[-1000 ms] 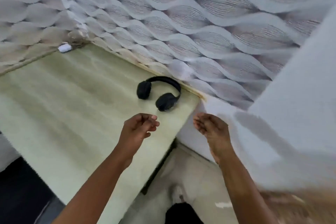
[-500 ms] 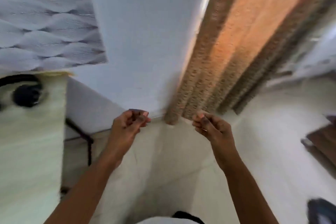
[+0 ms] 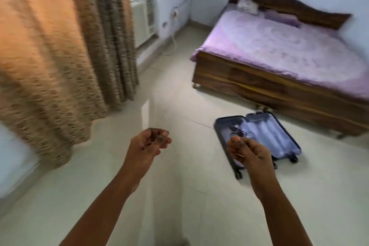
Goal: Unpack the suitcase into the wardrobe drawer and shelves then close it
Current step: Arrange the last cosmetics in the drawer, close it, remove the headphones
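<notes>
An open dark blue suitcase [image 3: 267,136] lies flat on the pale floor in front of the bed, its light blue lining showing. A small dark item [image 3: 238,132] lies in its left half; what it is I cannot tell. My left hand [image 3: 147,146] hangs in mid-air over the floor, fingers loosely curled, holding nothing. My right hand [image 3: 247,151] is raised in front of the suitcase's near left corner, fingers loosely curled and empty. The wardrobe is out of view.
A wooden bed [image 3: 279,78] with a purple sheet stands at the right against the wall. Orange-brown curtains [image 3: 56,46] hang at the left, with a white cooler unit [image 3: 143,20] behind them. Pale floor tiles [image 3: 173,195] stretch between me and the suitcase.
The view has swung right, from the shelf with black headphones, past the wall and curtain, to the room with the bed and suitcase. Both hands stay raised and empty.
</notes>
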